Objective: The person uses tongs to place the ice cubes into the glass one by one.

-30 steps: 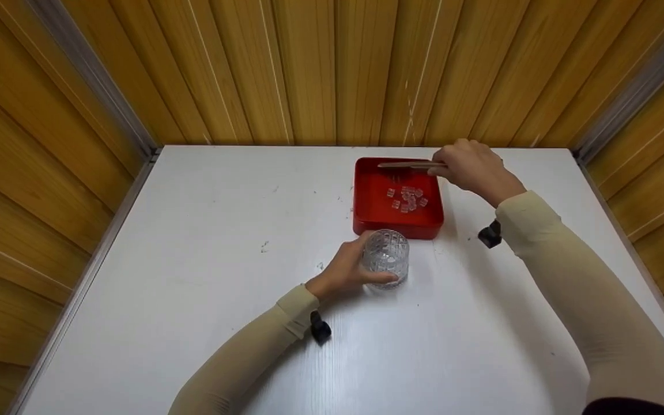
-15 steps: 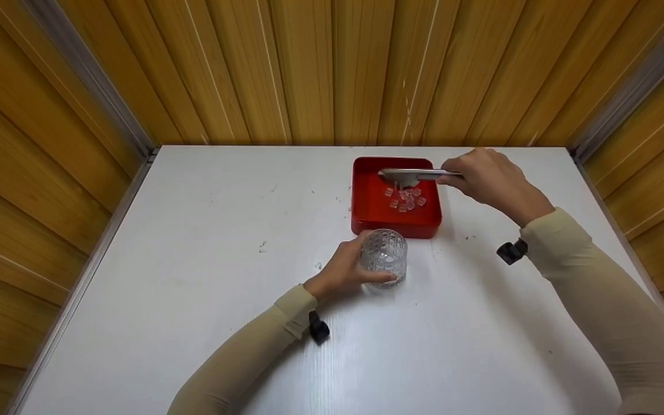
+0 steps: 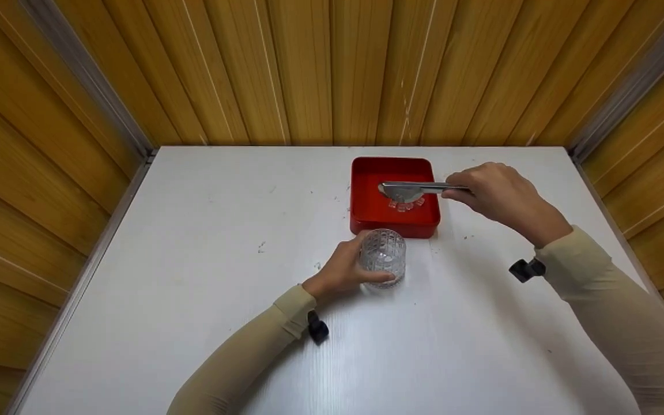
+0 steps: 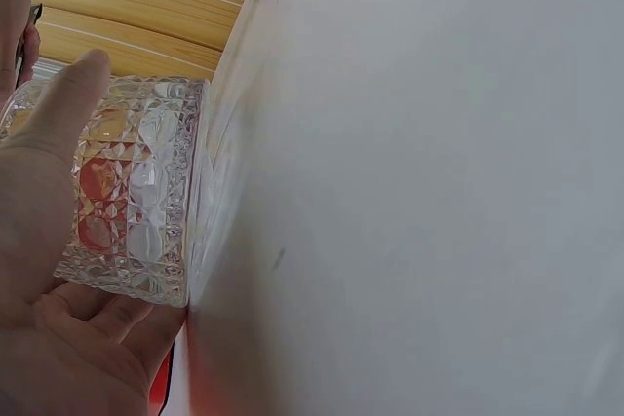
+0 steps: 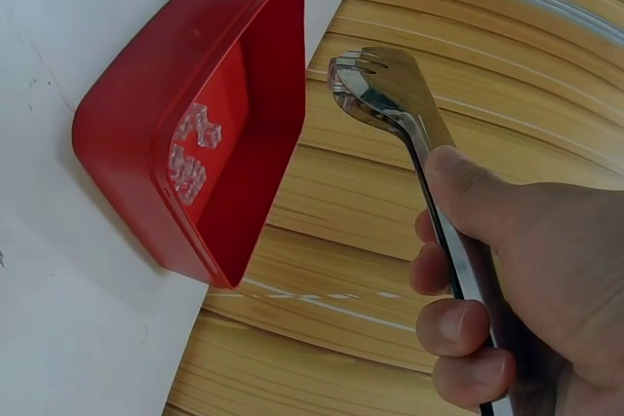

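Note:
My left hand (image 3: 344, 268) grips a clear cut-glass tumbler (image 3: 388, 253), fingers on its far side and thumb on the near side. The glass stands upright on the white table, just in front of a red square tray (image 3: 366, 221). Metal tongs (image 3: 407, 190) are held in my right hand (image 3: 496, 193), fingers curled round the handles. Their tips hang above the tray, and in the right wrist view something clear shows between the tips (image 5: 341, 85). Several clear cubes (image 5: 190, 168) lie on the tray's floor, partly hidden behind the tongs in the head view.
The white table (image 3: 222, 230) carries a few small dark marks. Wood-patterned panels (image 3: 309, 69) stand behind it and at both sides, with grey metal strips at the corners. Black wrist cameras (image 3: 317, 327) sit on both sleeves.
My right hand has moved towards me and slightly right, bringing the tongs from the tray's back edge to above the cubes. The tongs have turned side-on. My left hand and the glass stay put.

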`<state>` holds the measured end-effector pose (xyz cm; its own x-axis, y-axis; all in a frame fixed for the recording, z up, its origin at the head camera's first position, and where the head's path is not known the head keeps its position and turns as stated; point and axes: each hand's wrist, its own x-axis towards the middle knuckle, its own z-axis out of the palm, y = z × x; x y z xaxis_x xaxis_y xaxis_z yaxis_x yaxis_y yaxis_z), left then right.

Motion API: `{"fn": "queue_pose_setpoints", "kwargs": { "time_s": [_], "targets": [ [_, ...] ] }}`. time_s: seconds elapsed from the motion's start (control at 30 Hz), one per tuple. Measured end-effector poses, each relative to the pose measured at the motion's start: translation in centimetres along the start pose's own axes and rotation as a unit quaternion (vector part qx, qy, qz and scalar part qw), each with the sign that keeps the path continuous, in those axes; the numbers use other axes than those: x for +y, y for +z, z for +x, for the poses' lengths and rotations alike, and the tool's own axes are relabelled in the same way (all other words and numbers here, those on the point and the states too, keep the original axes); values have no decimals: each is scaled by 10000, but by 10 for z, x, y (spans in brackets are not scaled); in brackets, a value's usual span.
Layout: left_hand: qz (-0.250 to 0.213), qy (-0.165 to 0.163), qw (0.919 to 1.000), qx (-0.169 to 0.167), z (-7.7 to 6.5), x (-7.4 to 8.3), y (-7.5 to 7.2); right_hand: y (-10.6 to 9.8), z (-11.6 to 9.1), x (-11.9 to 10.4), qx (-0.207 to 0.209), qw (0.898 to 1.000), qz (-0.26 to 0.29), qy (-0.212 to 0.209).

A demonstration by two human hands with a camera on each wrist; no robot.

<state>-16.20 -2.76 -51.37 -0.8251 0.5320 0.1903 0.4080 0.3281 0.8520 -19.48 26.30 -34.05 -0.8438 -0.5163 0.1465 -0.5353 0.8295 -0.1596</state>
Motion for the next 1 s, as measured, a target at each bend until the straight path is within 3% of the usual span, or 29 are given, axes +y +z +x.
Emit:
{"fn": "queue_pose_setpoints", "kwargs": {
  "time_s": [0.33, 0.67, 1.0],
  "targets": [
    [-51, 46, 10000, 34, 0, -1, -2, -3, -14, -16, -33, 9998, 31, -189],
    [60, -95, 9999, -5, 0, -1, -3, 1, -25, -27, 173, 9969, -39, -764],
    [96, -120, 9999, -17, -1, 1, -3, 8, -33, -35, 70, 9961, 94, -874]
  ]
}}
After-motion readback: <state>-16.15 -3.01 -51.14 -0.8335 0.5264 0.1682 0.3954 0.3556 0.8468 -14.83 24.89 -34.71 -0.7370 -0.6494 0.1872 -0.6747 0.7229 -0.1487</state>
